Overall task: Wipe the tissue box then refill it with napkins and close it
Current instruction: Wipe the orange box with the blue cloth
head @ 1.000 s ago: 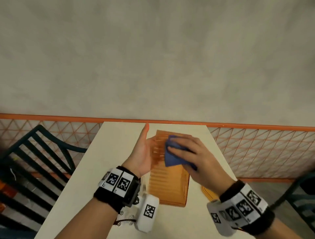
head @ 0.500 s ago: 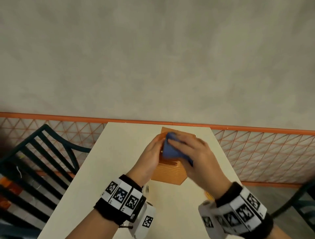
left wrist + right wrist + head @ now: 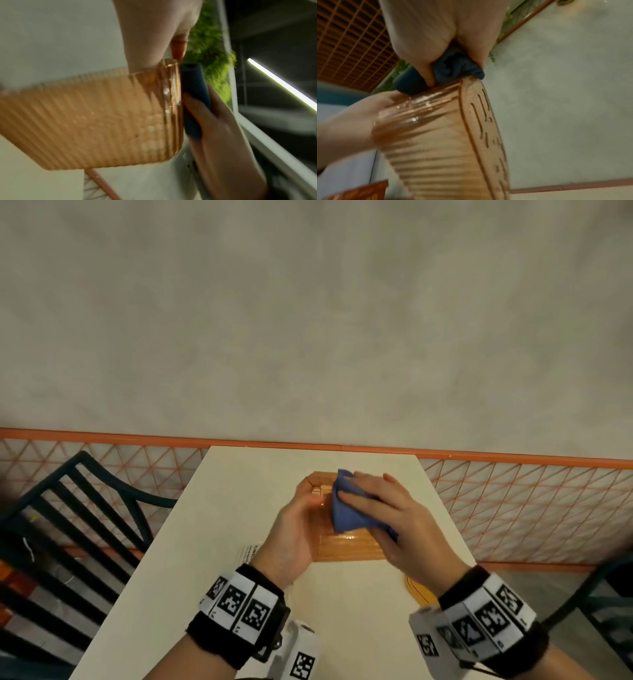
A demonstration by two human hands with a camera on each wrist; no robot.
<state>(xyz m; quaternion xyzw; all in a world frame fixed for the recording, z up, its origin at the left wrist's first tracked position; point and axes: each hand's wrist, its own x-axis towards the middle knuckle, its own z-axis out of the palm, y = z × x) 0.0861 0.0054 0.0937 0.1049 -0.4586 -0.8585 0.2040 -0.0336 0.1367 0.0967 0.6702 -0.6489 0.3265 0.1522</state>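
Observation:
An orange ribbed see-through tissue box (image 3: 346, 547) (image 3: 85, 121) (image 3: 445, 148) sits mid-table, its long side across me. My left hand (image 3: 301, 518) (image 3: 347, 121) is curled round its left end. My right hand (image 3: 387, 515) (image 3: 223, 135) holds a bunched blue cloth (image 3: 344, 508) (image 3: 193, 94) (image 3: 453, 67) and presses it on the box's upper face; thumb and fingers pinch the cloth in the right wrist view. A flat orange piece, probably the lid (image 3: 419, 590), lies by my right wrist. A printed white packet (image 3: 248, 553) peeks out under my left hand.
The white table (image 3: 239, 501) butts against a grey wall with an orange rail (image 3: 102, 436). A dark slatted chair (image 3: 68, 525) stands on the left, and another chair (image 3: 609, 594) is at the right edge.
The box was turned from lengthwise to crosswise. My left hand went from flat against its side to curled round its end. The cloth stayed on the box.

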